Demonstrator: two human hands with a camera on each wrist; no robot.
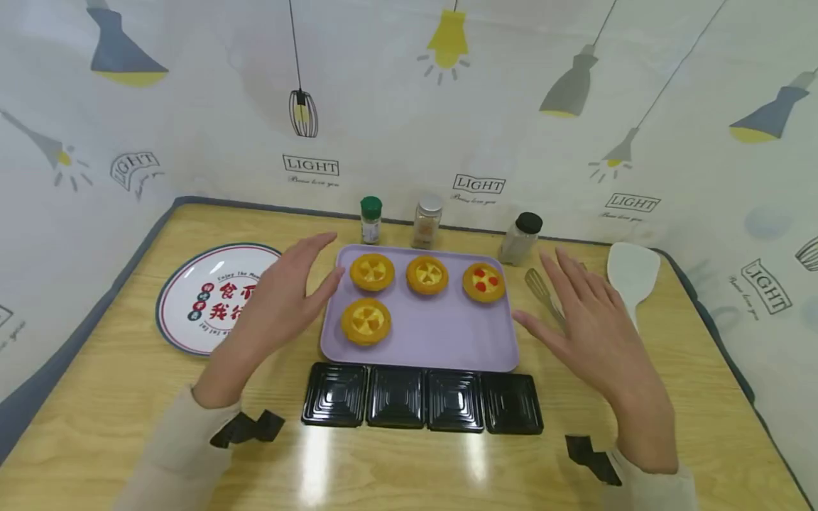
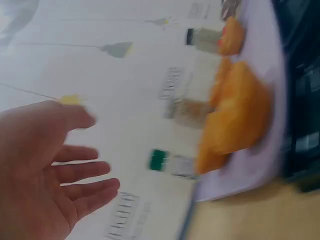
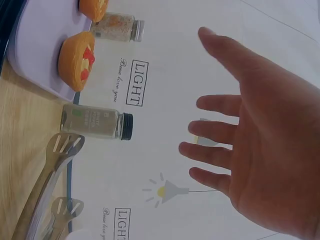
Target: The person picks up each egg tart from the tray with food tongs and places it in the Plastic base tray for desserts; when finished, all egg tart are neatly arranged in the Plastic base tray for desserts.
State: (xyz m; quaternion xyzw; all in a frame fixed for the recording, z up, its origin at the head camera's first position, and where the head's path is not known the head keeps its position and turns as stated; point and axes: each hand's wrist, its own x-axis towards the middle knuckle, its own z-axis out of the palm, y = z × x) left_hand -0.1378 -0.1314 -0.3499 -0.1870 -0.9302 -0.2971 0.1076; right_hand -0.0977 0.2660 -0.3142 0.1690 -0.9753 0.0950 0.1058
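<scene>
In the head view a lilac tray [image 1: 441, 333] bears several egg tarts, among them a lower-left tart [image 1: 366, 321] and one with red pieces [image 1: 483, 282] on the right. My left hand [image 1: 281, 298] hovers between the tray and a white plate [image 1: 185, 305], partly covering the plate, its fingers extended and holding nothing. To the right of the tray my right hand [image 1: 591, 330] is raised with its fingers spread, nothing in it. Both palms also appear bare in the wrist views. Black square dishes [image 1: 335, 394] stand in a row before the tray.
Behind the tray stand a green-capped jar [image 1: 371, 220], a silver-capped jar [image 1: 427, 221] and a black-capped jar [image 1: 520, 239]. A slotted utensil [image 1: 540, 285], partly hidden by my right hand, and a white spatula [image 1: 633, 273] lie at the right. A patterned cloth backs the table.
</scene>
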